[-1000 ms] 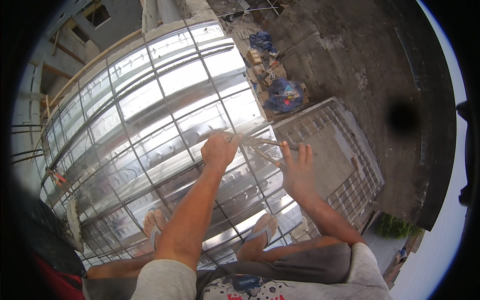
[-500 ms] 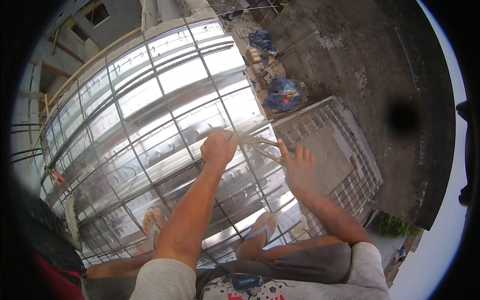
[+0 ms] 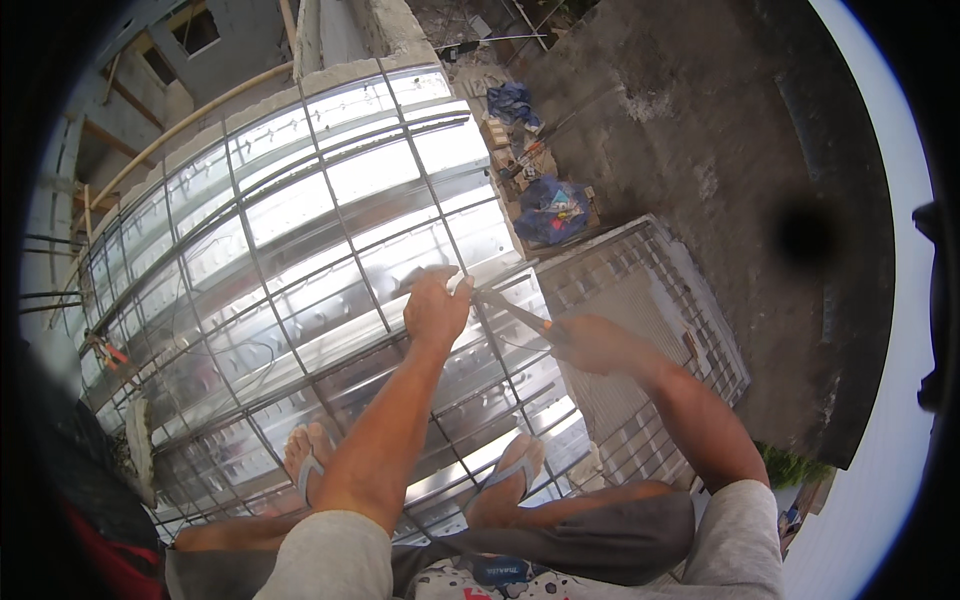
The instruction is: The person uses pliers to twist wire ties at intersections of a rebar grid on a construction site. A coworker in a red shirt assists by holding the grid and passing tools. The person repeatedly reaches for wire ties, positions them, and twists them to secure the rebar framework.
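Note:
My right hand (image 3: 597,344) is closed round the handles of a pair of pincers (image 3: 518,312). Their jaws meet the steel bar grid (image 3: 432,192) close to a crossing, just right of my left hand (image 3: 436,308). The left fingers are curled closed above the grid, thumb toward the jaws; whatever they pinch is hidden or too thin to make out. Beneath the bars lies shiny ribbed metal decking (image 3: 375,190). My sandalled feet (image 3: 508,480) stand on the grid, one on each side of my left forearm.
Past the decking's right edge lie a tiled panel (image 3: 640,300), a blue plastic bag (image 3: 553,212) with rubble, and a dark roof surface (image 3: 720,200). A bamboo pole (image 3: 195,118) runs along the far left edge. An orange-handled tool (image 3: 112,352) rests at the left.
The pincers' handles have come together, and my right fingers, extended before, now wrap round them. My left hand stays in nearly the same place. The view has shifted slightly.

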`<state>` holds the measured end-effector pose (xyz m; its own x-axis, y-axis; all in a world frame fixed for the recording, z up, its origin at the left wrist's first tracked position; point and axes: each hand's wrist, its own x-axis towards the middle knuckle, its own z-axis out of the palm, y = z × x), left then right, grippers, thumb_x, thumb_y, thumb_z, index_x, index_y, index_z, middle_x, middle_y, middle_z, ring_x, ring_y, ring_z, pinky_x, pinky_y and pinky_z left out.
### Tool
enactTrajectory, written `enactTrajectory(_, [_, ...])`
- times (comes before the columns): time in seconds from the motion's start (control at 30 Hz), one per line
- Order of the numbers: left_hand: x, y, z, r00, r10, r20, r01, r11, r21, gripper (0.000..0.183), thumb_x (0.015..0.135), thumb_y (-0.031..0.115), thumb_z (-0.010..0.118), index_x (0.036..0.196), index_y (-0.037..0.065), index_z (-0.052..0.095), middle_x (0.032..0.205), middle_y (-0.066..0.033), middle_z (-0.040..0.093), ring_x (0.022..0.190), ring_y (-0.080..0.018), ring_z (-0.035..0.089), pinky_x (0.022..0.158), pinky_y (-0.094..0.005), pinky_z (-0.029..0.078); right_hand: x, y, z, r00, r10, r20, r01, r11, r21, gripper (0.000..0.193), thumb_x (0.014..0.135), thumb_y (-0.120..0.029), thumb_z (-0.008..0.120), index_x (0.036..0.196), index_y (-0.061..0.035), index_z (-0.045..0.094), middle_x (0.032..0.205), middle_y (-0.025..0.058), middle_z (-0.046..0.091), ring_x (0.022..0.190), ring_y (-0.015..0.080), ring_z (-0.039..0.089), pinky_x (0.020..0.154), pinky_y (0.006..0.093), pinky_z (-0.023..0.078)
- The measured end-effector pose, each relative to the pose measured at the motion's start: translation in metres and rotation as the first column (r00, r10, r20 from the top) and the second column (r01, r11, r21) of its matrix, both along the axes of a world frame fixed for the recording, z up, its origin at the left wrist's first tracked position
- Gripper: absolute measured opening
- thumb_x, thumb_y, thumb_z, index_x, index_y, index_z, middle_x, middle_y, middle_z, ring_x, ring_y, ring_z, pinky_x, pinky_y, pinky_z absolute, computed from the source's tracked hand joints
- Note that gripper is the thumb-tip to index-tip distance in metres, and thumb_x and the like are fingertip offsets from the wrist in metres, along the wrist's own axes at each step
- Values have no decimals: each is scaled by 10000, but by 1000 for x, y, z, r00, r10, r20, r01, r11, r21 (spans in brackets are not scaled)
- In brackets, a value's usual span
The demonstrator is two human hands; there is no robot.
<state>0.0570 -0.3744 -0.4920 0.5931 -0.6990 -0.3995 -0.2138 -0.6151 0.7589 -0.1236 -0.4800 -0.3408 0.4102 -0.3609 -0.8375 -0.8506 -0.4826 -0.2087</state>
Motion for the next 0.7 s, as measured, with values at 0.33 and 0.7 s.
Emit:
enactTrajectory(0.33, [-66, 15, 3, 812, 247, -529, -175, 967, 183, 547, 903, 534, 636, 1078, 16, 659, 1081, -160, 661, 1070, -334, 597, 934, -482, 440, 1, 2, -7, 843, -530, -98, 528, 777, 341, 453, 919, -441, 658, 904, 12, 664, 700, 75, 649, 561, 174, 632, 478, 314, 475])
enactTrajectory(0.7, [-96, -6, 18, -411, 119, -904, -492, 806, 329, 416, 909, 403, 714, 1097, 63, 566, 911, -74, 638, 958, -248, 661, 927, -410, 565, 14, 14, 3, 892, -368, -262, 414, 898, 148, 564, 857, -547, 718, 921, 11, 669, 715, 99, 657, 651, 250, 676, 588, 370, 546])
